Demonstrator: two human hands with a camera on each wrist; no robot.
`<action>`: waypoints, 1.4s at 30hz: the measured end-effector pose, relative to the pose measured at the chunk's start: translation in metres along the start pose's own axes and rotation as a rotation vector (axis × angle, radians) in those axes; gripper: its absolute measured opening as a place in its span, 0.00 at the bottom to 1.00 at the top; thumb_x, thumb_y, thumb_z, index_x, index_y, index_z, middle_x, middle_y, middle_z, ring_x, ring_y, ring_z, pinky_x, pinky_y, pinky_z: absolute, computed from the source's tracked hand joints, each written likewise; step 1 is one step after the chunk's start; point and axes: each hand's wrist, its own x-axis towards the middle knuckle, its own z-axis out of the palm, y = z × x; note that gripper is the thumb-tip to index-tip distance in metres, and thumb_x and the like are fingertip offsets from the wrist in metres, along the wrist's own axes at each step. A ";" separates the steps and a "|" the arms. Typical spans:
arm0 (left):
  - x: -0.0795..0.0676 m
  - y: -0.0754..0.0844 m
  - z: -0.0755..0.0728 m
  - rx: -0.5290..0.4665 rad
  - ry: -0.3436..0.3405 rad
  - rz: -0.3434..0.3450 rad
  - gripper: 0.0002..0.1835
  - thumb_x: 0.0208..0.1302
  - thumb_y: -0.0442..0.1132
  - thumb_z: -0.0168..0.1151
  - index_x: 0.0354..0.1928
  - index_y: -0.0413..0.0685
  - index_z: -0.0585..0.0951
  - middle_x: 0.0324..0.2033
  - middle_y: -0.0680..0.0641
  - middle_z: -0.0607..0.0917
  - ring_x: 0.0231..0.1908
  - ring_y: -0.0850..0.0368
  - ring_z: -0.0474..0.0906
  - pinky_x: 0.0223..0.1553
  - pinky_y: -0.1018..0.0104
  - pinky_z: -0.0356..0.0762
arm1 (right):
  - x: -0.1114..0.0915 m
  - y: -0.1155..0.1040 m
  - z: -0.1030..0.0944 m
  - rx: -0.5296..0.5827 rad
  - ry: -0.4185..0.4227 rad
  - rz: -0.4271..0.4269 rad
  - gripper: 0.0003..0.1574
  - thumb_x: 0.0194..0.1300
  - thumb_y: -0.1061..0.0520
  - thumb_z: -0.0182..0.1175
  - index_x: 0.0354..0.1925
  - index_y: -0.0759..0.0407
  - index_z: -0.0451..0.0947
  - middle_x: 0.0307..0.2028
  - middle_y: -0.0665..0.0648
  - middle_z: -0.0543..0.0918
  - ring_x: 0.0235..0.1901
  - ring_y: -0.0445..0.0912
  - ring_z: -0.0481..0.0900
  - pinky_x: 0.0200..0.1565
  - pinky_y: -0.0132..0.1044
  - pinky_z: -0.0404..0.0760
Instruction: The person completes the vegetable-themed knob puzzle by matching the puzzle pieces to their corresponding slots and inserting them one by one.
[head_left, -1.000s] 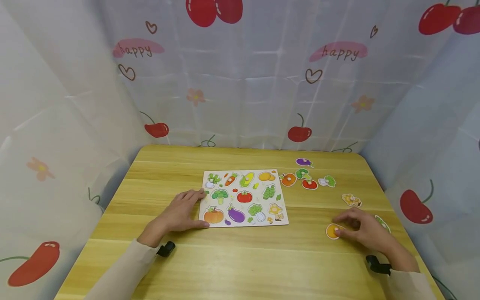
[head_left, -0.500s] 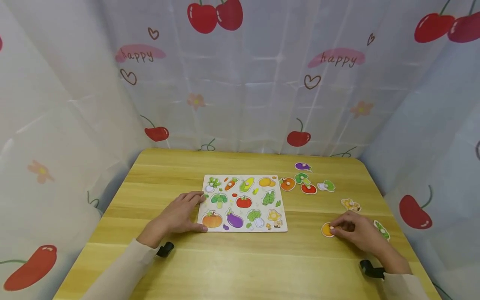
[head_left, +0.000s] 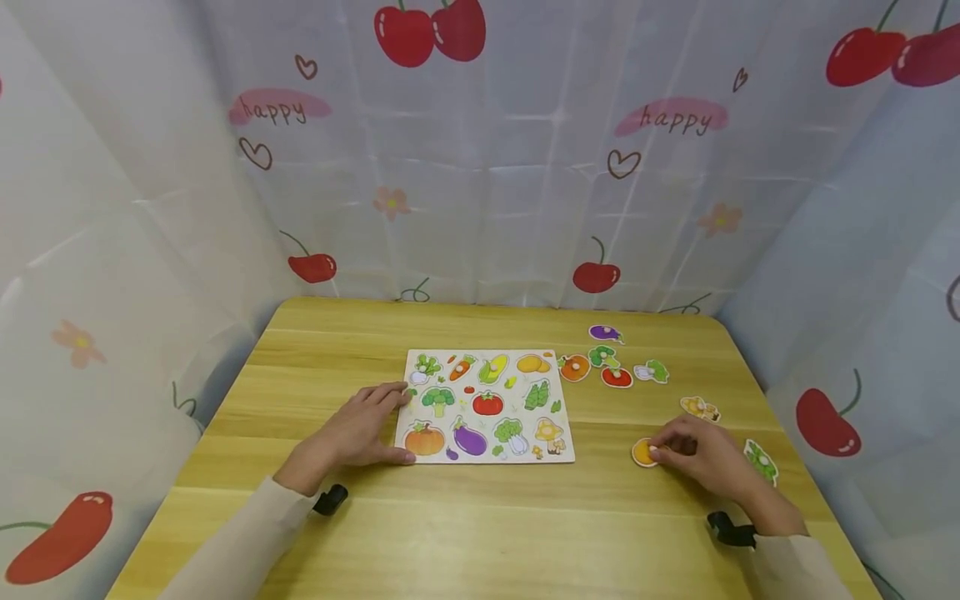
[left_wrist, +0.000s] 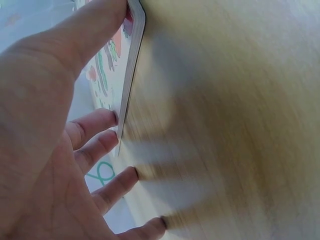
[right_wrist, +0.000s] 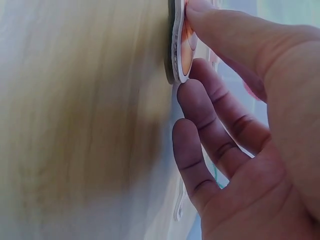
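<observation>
In the head view, my right hand (head_left: 701, 457) pinches a round orange-yellow puzzle piece (head_left: 641, 452), low over the table right of the board. The right wrist view shows the thumb on top of this piece (right_wrist: 187, 55), its other fingers loosely bent. My left hand (head_left: 363, 425) touches the left side of a vegetable puzzle board (head_left: 453, 421), thumb at the near corner and fingers spread along the edge. Radish, carrot (head_left: 461, 368) and corn (head_left: 494, 368) in the board's far row show pale knobs. In the left wrist view, two fingertips meet the board's edge (left_wrist: 131, 75).
Loose pieces lie right of the board: eggplant (head_left: 604, 333), broccoli (head_left: 602, 357), tomato (head_left: 617, 378), pumpkin (head_left: 575, 367), bok choy (head_left: 651, 372) and mushroom (head_left: 699, 407). A green leafy piece (head_left: 761, 462) lies beyond my right hand. Printed curtains (head_left: 480, 208) surround the wooden table (head_left: 480, 533).
My right hand has slid left with the orange-yellow piece, uncovering more of the green leafy piece. The left hand and board hold their place; the head view tilted slightly.
</observation>
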 end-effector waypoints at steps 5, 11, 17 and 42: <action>-0.001 0.001 -0.002 0.004 0.008 0.013 0.57 0.65 0.69 0.85 0.84 0.41 0.74 0.90 0.38 0.67 0.85 0.26 0.67 0.87 0.28 0.67 | 0.006 -0.006 0.000 0.009 -0.030 0.046 0.04 0.75 0.50 0.82 0.44 0.42 0.94 0.43 0.44 0.91 0.37 0.30 0.78 0.40 0.30 0.82; -0.003 0.003 -0.002 -0.005 -0.001 0.012 0.57 0.65 0.68 0.86 0.84 0.39 0.75 0.91 0.37 0.67 0.85 0.25 0.67 0.87 0.28 0.67 | 0.015 -0.015 0.006 0.015 -0.009 0.023 0.04 0.76 0.51 0.81 0.45 0.42 0.94 0.44 0.45 0.90 0.40 0.30 0.81 0.44 0.31 0.87; -0.003 0.004 -0.002 -0.009 0.003 0.010 0.57 0.65 0.67 0.86 0.84 0.39 0.75 0.91 0.37 0.67 0.85 0.26 0.67 0.87 0.27 0.67 | 0.027 -0.027 0.014 0.006 0.022 0.030 0.04 0.77 0.50 0.81 0.46 0.45 0.94 0.44 0.46 0.90 0.42 0.33 0.81 0.48 0.32 0.89; -0.004 -0.002 0.002 -0.017 0.025 0.033 0.57 0.65 0.68 0.86 0.84 0.40 0.74 0.90 0.38 0.69 0.85 0.25 0.68 0.87 0.26 0.65 | 0.099 -0.068 0.032 -0.015 0.140 -0.031 0.07 0.78 0.54 0.79 0.49 0.55 0.94 0.48 0.59 0.93 0.47 0.55 0.88 0.51 0.51 0.88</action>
